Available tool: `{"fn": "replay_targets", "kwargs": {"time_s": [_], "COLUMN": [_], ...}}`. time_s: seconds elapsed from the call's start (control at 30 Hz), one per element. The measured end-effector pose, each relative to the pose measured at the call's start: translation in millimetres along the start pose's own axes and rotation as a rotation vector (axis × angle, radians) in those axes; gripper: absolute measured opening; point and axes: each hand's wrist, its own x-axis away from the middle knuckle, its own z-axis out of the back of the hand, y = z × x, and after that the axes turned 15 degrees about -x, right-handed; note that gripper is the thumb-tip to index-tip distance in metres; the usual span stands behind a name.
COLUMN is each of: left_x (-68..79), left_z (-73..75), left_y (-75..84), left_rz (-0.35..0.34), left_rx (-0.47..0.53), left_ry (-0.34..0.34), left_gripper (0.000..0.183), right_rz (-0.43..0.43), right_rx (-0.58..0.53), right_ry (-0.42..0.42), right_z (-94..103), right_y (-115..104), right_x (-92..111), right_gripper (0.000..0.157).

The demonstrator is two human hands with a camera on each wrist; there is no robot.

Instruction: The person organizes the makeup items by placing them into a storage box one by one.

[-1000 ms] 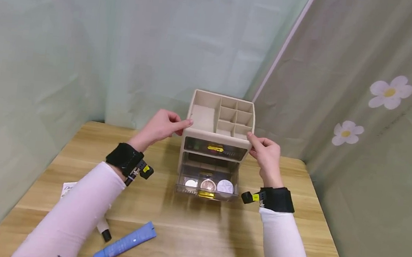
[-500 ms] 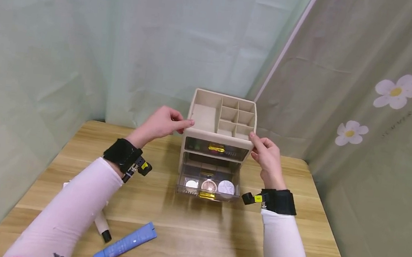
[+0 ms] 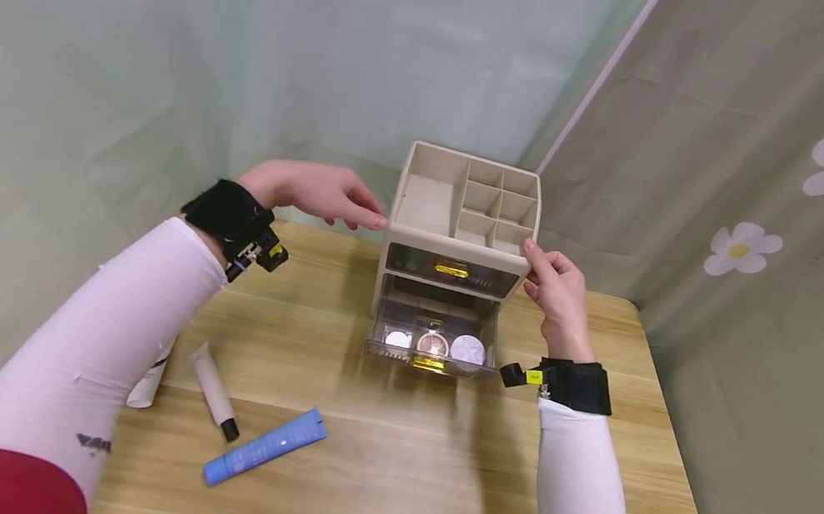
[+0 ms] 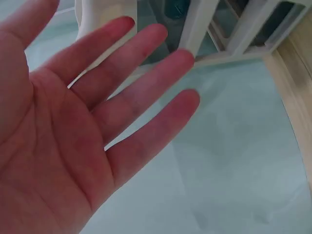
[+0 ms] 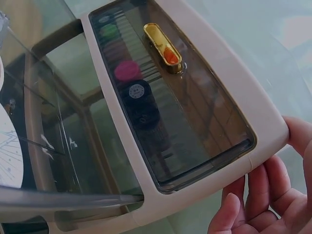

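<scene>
A beige cosmetics organizer (image 3: 429, 200) with an open divided top stands at the table's back. Its clear lower drawer (image 3: 479, 331) is pulled out, with round compacts (image 3: 467, 350) and a small clear-edged item inside. The upper drawer (image 3: 411, 265) is closed; coloured items show dimly through its front in the right wrist view. Beside the organizer's left edge, my left hand (image 3: 317, 191) has its fingers extended; the left wrist view shows the palm (image 4: 53, 141) holding nothing. My right hand (image 3: 562, 294) grips the right front corner, thumb on the rim, other fingers (image 5: 258, 195) curled by the side.
A blue tube (image 3: 267, 447) and a pale tube with a black cap (image 3: 213, 391) lie on the wooden table (image 3: 387, 489) at front left. Another white tube (image 3: 145, 388) is partly hidden by my left sleeve. Curtains (image 3: 373, 52) hang close behind.
My left thumb has left the organizer's top rim, and that hand has straightened and moved slightly outward. My right hand keeps its hold. The head view has shifted a little.
</scene>
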Motion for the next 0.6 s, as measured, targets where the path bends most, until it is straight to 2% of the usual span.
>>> {"fn": "replay_targets", "kwargs": {"time_s": [0.1, 0.27, 0.4, 0.5, 0.6], "left_x": [0.5, -11.9, -20.3, -21.4, -20.4], "left_z": [-2.3, -20.6, -33.8, -39.8, -42.1], "left_y": [0.1, 3.9, 5.4, 4.4, 3.8], "left_rz": [0.023, 0.103, 0.132, 0.138, 0.143], "left_rx": [0.011, 0.179, 0.276, 0.290, 0.299], "left_ry": [0.024, 0.173, 0.269, 0.303, 0.310], "left_gripper": [0.058, 0.053, 0.048, 0.042, 0.042], "right_rz": [-0.004, -0.012, 0.018, 0.037, 0.038], "right_rx": [-0.005, -0.002, 0.035, 0.083, 0.149], "right_ry": [0.000, 0.009, -0.024, -0.068, -0.095], "right_z": [1.8, 6.7, 13.0, 19.6, 28.8], "right_y": [-0.8, 4.5, 14.2, 23.0, 32.0], "right_x": [2.0, 6.2, 12.2, 20.2, 29.9], "right_gripper": [0.039, 0.038, 0.032, 0.031, 0.040]}}
